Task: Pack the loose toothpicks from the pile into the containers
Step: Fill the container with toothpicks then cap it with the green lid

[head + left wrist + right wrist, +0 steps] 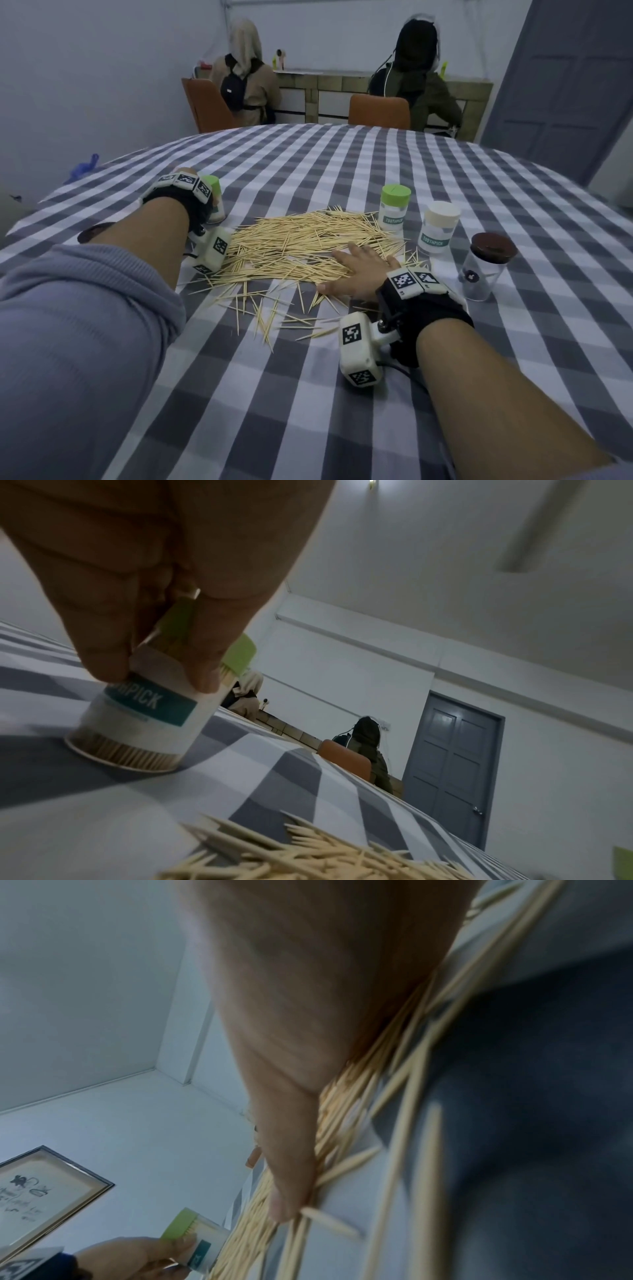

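Note:
A wide pile of loose toothpicks (301, 246) lies on the checked tablecloth, with strays spread toward me. My left hand (205, 205) grips a green-lidded toothpick container (214, 197) at the pile's left edge. In the left wrist view the fingers (106, 658) curl round this container (147, 718), which stands on the cloth packed with toothpicks, its green lid (240, 653) on top. My right hand (356, 270) lies flat, fingers straight, on the pile's right side. In the right wrist view its thumb (287, 1191) presses down on toothpicks (346, 1123).
Right of the pile stand a second green-lidded container (394, 209), a white-lidded one (438, 226) and a clear jar with a brown lid (486, 267). Two people sit with their backs to me beyond the table's far edge (308, 126). A grey door (565, 85) is at the right.

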